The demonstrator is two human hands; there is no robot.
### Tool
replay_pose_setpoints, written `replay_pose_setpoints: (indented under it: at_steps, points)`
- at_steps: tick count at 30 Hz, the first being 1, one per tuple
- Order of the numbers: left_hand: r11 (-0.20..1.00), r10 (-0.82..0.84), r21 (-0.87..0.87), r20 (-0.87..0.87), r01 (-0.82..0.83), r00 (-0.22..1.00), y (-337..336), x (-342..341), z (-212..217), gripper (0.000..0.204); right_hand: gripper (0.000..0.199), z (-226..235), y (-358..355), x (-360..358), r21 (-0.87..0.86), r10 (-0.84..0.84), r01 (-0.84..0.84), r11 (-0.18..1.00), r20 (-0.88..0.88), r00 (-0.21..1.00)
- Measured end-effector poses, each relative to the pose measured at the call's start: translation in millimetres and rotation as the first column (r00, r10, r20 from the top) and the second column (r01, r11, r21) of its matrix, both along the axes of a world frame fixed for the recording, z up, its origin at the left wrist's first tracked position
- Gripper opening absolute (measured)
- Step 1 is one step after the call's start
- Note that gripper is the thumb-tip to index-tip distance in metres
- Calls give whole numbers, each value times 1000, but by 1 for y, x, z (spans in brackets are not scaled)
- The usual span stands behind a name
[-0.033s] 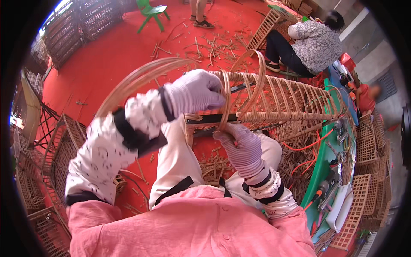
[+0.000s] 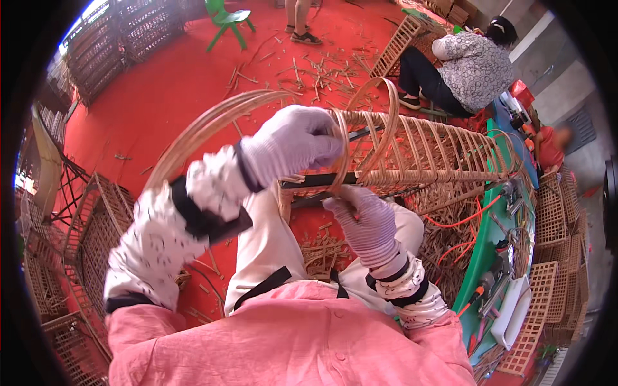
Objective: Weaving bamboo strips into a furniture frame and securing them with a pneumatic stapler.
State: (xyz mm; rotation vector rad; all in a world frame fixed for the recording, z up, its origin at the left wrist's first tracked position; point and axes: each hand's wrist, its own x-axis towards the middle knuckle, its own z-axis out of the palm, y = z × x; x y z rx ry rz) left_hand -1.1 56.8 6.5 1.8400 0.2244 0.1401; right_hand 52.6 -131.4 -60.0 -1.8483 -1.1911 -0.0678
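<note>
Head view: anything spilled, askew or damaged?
Loose cane scraps lie strewn in no order over the red floor, beyond the woven frame; they look like offcuts. An orange cable also appears to trail loosely across the brown strips below. No clear damage visible on the frame.

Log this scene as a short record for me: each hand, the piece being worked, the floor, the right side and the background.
Left hand: gloved, closed on a cane strip
Right hand: gloved, pinching that strip lower down
Piece: woven frame, stretching rightward
Floor: red, scattered cane scraps
Right side: green table, tools including a drill
Background: co-worker sitting low; green chair
</note>
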Motion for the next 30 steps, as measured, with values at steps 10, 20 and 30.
replay_pose_setpoints:
  at_steps: [10,20,30]
  points:
    - [947,-195,320,656,-35,729,-47,-58,-48,11,27,71,8,99,-237,-70,-106,966,-631,772]
    - [919,283,-378,437,-111,854,-50,-53,-49,8,25,69,95,99,-577,-210,-316,753,-666,716]
    - [662,578,-737,383,-139,720,-50,-21,-39,20,31,50,67,86,-382,82,-385,840,-612,787]
